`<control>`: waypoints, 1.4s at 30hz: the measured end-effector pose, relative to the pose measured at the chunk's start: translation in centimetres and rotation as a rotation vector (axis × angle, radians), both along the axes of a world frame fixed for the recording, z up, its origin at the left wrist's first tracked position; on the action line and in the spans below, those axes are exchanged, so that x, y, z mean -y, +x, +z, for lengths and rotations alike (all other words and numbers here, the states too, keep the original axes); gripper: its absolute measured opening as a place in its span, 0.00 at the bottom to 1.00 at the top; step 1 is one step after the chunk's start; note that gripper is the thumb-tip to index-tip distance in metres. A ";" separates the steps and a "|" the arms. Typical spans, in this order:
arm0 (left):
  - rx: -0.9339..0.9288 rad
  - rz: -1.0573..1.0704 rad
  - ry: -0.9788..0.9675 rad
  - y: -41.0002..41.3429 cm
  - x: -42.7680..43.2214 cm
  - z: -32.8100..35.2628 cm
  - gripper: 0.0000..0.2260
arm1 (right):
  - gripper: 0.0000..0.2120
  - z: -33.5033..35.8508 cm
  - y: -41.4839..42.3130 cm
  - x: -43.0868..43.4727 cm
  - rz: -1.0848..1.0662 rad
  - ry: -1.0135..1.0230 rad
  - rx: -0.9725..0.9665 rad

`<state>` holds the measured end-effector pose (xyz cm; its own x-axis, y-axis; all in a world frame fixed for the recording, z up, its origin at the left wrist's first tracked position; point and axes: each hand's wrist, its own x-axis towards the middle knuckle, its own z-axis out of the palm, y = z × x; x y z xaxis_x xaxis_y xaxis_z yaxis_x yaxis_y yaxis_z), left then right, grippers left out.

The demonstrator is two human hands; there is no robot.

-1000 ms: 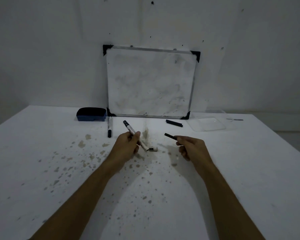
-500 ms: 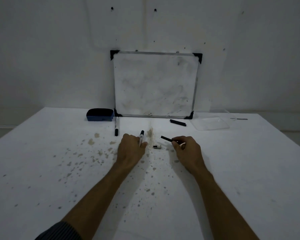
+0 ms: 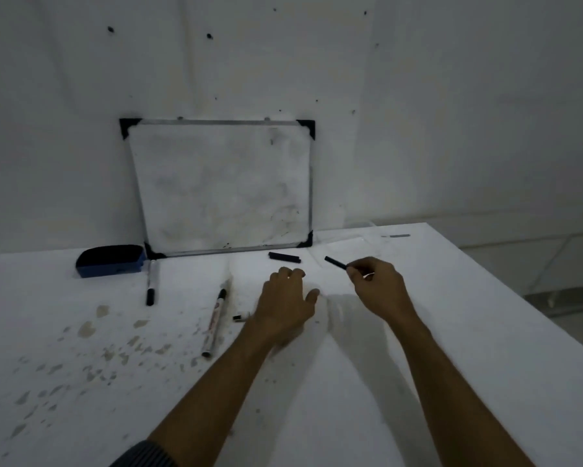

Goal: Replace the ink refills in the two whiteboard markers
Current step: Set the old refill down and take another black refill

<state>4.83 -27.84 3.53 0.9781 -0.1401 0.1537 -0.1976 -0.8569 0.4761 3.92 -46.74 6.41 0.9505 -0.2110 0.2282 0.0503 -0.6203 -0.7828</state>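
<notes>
A silver-bodied whiteboard marker [image 3: 215,321] with a black tip lies on the white table [image 3: 485,332], left of my left hand [image 3: 285,306]. That hand hovers flat, fingers apart, holding nothing. A small black and white end cap [image 3: 241,317] lies just left of it. My right hand [image 3: 379,288] pinches a short black ink refill [image 3: 335,263] that points up and left. Another black refill [image 3: 284,257] lies on the table in front of the whiteboard. A second marker [image 3: 151,281] lies further left, black cap toward me.
A small whiteboard [image 3: 221,183] leans on the wall at the back of the table. A blue eraser [image 3: 111,259] sits to its left. A clear shallow tray [image 3: 347,247] is faintly seen behind my right hand. Brown stains cover the table's left half.
My left hand let go of the silver marker, which now lies on the table, and moved right. My right hand carried the refill up and to the right. The camera view shifted.
</notes>
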 end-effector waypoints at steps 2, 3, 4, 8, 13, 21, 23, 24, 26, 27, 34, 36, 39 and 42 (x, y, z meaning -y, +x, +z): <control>0.019 0.005 -0.013 0.5 1.4 -1.8 0.28 | 0.08 0.8 1.7 1.8 -0.040 -0.008 0.018; 0.042 0.011 0.006 0.9 1.7 -2.6 0.28 | 0.08 1.0 2.7 2.4 -0.058 -0.019 0.028; 0.066 0.014 0.024 1.2 1.7 -3.2 0.28 | 0.08 1.3 3.7 2.9 -0.072 -0.042 0.039; 0.129 0.000 0.044 2.3 1.3 -4.5 0.28 | 0.07 2.2 8.6 3.5 -0.079 -0.210 -0.003; 0.158 0.014 0.052 2.8 1.4 -4.9 0.30 | 0.08 2.6 14.5 3.4 -0.023 -0.464 -0.216; 0.203 0.017 0.030 3.2 1.4 -5.2 0.28 | 0.16 1.7 18.7 2.7 0.023 -0.535 -0.418; 0.194 0.018 0.034 3.2 1.4 -5.1 0.28 | 0.13 1.9 17.9 2.6 0.020 -0.458 -0.342; 0.183 0.020 0.030 3.2 1.4 -5.0 0.29 | 0.11 2.2 17.2 2.6 0.017 -0.413 -0.281; 0.158 0.015 0.006 3.1 1.3 -4.8 0.28 | 0.09 2.8 15.4 2.2 0.014 -0.335 -0.130; 0.142 0.006 -0.006 2.9 1.2 -4.6 0.27 | 0.09 3.0 14.0 1.9 0.015 -0.280 -0.044; -0.076 -0.120 -0.205 1.8 -2.5 0.7 0.17 | 0.06 1.0 3.4 -3.3 0.124 0.092 0.092; 0.019 -0.091 -0.216 1.0 -4.9 2.3 0.13 | 0.07 -0.2 1.6 -5.3 0.188 0.103 0.003; 0.120 -0.056 -0.214 -0.5 -9.3 2.9 0.11 | 0.09 -2.1 0.6 -8.3 0.266 0.060 -0.061; 0.089 -0.115 -0.083 -1.4 -13.6 1.5 0.20 | 0.10 -3.2 1.8 -10.3 0.250 -0.005 -0.023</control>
<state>3.42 -14.20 5.05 0.9383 -0.2338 0.2548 -0.3369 -0.7846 0.5206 5.68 -36.42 3.25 0.9780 0.0324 0.2059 0.1845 -0.5945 -0.7826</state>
